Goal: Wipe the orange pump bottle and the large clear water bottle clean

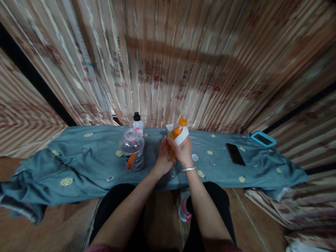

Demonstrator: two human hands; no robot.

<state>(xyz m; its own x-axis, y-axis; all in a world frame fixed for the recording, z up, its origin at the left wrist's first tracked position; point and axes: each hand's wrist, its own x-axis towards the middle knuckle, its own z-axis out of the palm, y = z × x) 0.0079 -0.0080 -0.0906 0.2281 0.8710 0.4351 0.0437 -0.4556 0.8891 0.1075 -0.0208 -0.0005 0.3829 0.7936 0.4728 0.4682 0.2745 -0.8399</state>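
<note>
Orange-capped bottle (176, 134) clasped by both hands: left (163, 155), right (182, 150); label unreadable.

A low bench covered by a teal cloth (78, 164) with yellow round motifs stands against a curtain (168, 63) of beige and reddish stripes. Below the cloth lies a brown tiled floor (60, 227). The light is dim, leaving a shadow band on the curtain above it.
</note>
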